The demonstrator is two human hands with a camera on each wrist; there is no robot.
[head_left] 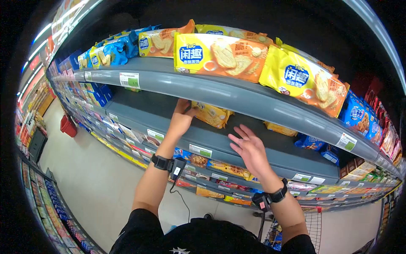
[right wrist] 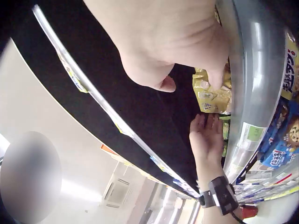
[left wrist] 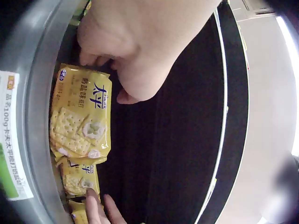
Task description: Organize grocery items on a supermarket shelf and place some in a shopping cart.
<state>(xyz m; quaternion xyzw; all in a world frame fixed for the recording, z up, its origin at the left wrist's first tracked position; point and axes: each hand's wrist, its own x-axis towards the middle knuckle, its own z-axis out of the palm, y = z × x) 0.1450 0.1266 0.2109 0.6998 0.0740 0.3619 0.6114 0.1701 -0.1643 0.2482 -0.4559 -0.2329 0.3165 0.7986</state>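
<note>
A yellow cracker pack [head_left: 210, 115] lies on the lower shelf [head_left: 146, 103], close to its front edge. At the pack's left end is my left hand [head_left: 182, 120], its fingertips right against the wrapper, with the thumb standing off the pack in the left wrist view. My right hand [head_left: 252, 153] is spread over the shelf's front edge, to the right of that pack, holding nothing. The left wrist view shows a second yellow pack [left wrist: 80, 178] in line with the first pack [left wrist: 83, 112]; right-hand fingertips [left wrist: 93, 207] overlap its lower end.
Overhead, an upper shelf [head_left: 198, 86] carries yellow-orange TUC packs [head_left: 220, 57] and blue packs [head_left: 117, 48]. Farther right on the lower shelf are another yellow pack [head_left: 281, 128] and blue packs [head_left: 311, 142]. A shopping cart [head_left: 314, 228] stands behind my right arm; a red basket [head_left: 68, 126] sits in the aisle.
</note>
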